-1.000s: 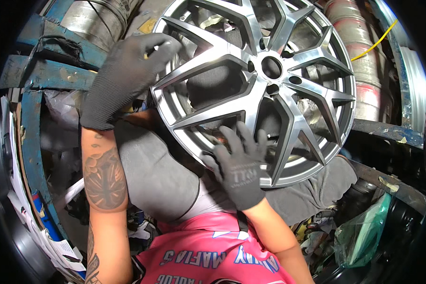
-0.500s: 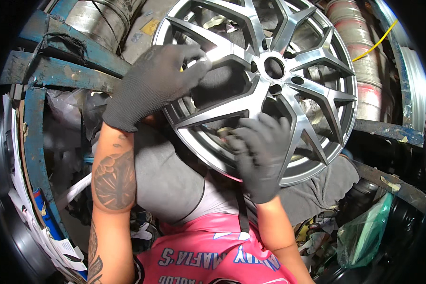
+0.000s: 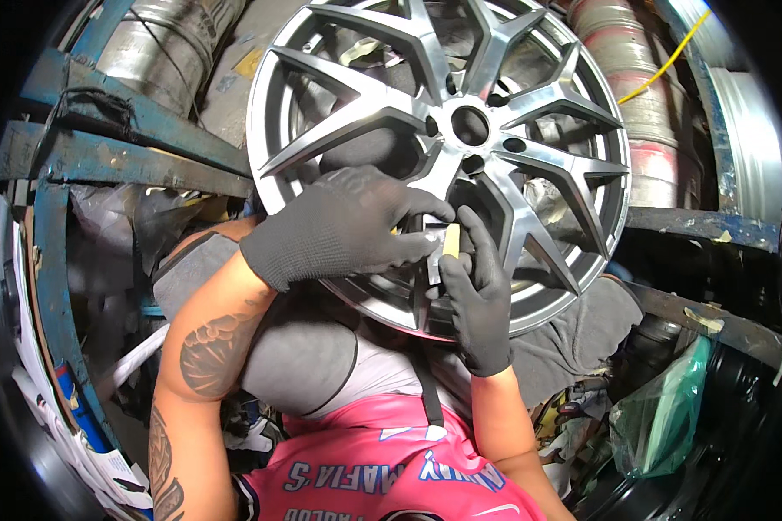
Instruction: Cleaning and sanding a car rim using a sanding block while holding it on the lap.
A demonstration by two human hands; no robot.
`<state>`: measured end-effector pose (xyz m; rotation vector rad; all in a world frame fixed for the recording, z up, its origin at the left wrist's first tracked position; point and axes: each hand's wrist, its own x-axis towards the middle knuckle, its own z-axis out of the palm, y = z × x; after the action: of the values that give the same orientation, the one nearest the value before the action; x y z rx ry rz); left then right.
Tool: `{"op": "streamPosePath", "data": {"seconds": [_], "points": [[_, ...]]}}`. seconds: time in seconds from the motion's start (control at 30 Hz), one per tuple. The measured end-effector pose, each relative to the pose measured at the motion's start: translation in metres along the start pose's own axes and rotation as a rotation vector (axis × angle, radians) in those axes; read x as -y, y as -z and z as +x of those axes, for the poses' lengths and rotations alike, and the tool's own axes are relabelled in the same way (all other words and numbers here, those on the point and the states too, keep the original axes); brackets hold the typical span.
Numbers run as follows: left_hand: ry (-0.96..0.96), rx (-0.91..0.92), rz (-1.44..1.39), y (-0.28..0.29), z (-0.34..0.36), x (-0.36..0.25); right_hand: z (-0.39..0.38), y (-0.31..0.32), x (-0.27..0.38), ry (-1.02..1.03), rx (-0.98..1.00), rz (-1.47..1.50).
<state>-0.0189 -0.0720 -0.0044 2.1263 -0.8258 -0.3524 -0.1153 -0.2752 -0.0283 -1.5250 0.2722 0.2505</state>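
one blue frame [image 3: 148, 161] is standing leftmost | gloved left hand [image 3: 352, 224] is touching a small yellow-grey piece [image 3: 452, 240] — cannot tell if clamped | piece is sitting between the hands, over the silver wheel [image 3: 444, 169] | gloved right hand [image 3: 481, 293] is clamping it from the right

The wheel [image 3: 447, 165] is metal — spoke faces smooth and glossy, their sides darker and duller; the left glove [image 3: 334, 221] and right glove [image 3: 482, 300] are matt black knit. The grey cloth [image 3: 565, 339] is matt and soft-looking, the pink shirt [image 3: 365, 451] smooth fabric, the green bag [image 3: 660, 417] glossy see-through plastic. The blue frame [image 3: 139, 161] is rough, chipped paint — the ribbed drum [image 3: 643, 95], scuffed metal.
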Motion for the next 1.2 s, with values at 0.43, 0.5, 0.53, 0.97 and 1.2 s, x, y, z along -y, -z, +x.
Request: {"op": "streamPosePath", "data": {"seconds": [0.43,0.5,0.53,0.97,1.2], "points": [[0.048,-0.041,0.025,-0.03,0.004,-0.013,-0.008,0.012,-0.005,0.166,-0.173,-0.112],[0.064,-0.04,-0.007,-0.029,0.006,-0.019,-0.008,0.007,-0.002,0.184,-0.28,0.101],[0.055,-0.08,0.008,-0.029,0.005,-0.021,-0.007,0.008,-0.001,0.186,-0.275,0.102],[-0.387,-0.459,0.51,-0.036,0.001,-0.018,0.0,0.041,-0.001,0.017,0.211,0.703],[-0.133,-0.305,0.214,-0.036,0.003,-0.017,-0.008,0.032,0.015,0.114,-0.153,-0.217]]}}
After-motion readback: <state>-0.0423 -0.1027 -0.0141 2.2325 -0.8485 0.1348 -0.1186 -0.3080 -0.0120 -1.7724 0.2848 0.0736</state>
